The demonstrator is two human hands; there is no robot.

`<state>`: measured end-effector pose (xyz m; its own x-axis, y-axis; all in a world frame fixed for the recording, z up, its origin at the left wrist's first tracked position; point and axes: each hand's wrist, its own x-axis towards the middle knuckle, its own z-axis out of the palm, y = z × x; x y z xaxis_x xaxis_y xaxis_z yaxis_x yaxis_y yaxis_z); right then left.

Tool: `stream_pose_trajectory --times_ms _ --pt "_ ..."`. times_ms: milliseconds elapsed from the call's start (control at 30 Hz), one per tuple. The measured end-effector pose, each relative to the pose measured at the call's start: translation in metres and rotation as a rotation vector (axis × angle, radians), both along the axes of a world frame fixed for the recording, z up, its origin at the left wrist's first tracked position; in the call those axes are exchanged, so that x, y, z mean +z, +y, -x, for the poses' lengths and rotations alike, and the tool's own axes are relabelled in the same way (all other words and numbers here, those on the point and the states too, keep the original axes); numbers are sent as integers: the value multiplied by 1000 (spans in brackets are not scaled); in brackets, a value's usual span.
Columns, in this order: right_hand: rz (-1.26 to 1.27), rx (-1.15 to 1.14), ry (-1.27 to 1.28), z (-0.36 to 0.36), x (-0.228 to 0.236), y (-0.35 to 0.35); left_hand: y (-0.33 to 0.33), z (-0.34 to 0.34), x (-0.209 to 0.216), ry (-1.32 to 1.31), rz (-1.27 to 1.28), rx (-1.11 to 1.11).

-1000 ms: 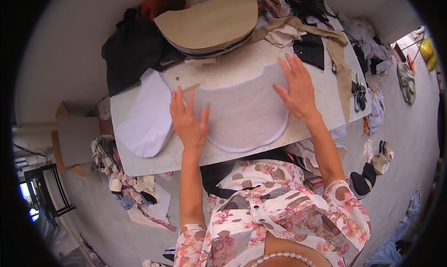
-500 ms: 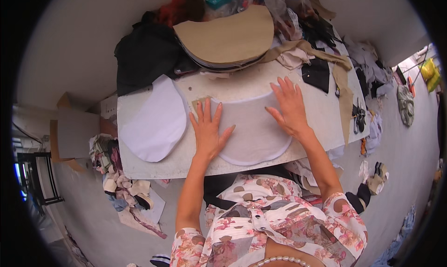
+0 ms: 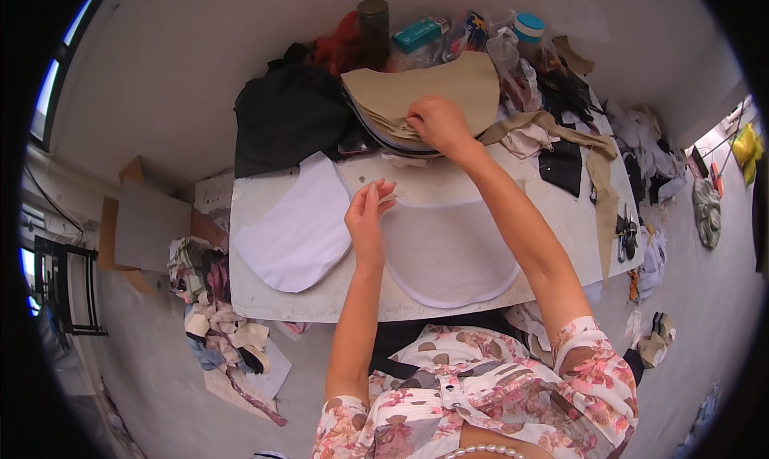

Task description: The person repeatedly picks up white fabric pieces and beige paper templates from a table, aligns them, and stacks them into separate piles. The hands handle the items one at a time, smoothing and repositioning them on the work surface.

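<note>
My right hand (image 3: 442, 126) reaches to the stack of curved tan fabric pieces (image 3: 400, 86). Its fingers are closed on the near edge of the upper layers, which fan apart there; darker layers lie underneath. My left hand (image 3: 368, 219) is raised beside the grey-white curved panel (image 3: 452, 255), near its upper left corner. The fingertips of that hand are pinched together, and a small tan bit seems to show at them, too small to name. The panel lies flat, with a paler rim along its edges. Left of it rests a white curved fabric piece (image 3: 300, 231).
Black fabric (image 3: 280, 122) is heaped at the table's back left. A brown jar (image 3: 373, 34), a teal box (image 3: 420, 34) and plastic bags stand behind the stack. Tan strips (image 3: 601, 195) and scissors (image 3: 627, 236) lie on the right. Fabric scraps (image 3: 228, 331) are piled on the floor at left.
My right hand has left the grey-white panel and moved up to the tan stack. My left hand has lifted and closed its fingers. The whole view has shifted.
</note>
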<state>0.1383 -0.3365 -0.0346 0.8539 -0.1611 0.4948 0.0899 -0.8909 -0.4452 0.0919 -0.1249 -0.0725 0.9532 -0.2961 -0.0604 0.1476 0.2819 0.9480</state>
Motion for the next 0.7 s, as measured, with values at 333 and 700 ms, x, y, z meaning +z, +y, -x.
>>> stream_pose_trajectory --times_ms 333,700 --pt "192 200 -11 56 29 7 -29 -48 12 416 332 -234" --pt "-80 602 -250 48 57 19 -18 -35 54 -516 -335 88"
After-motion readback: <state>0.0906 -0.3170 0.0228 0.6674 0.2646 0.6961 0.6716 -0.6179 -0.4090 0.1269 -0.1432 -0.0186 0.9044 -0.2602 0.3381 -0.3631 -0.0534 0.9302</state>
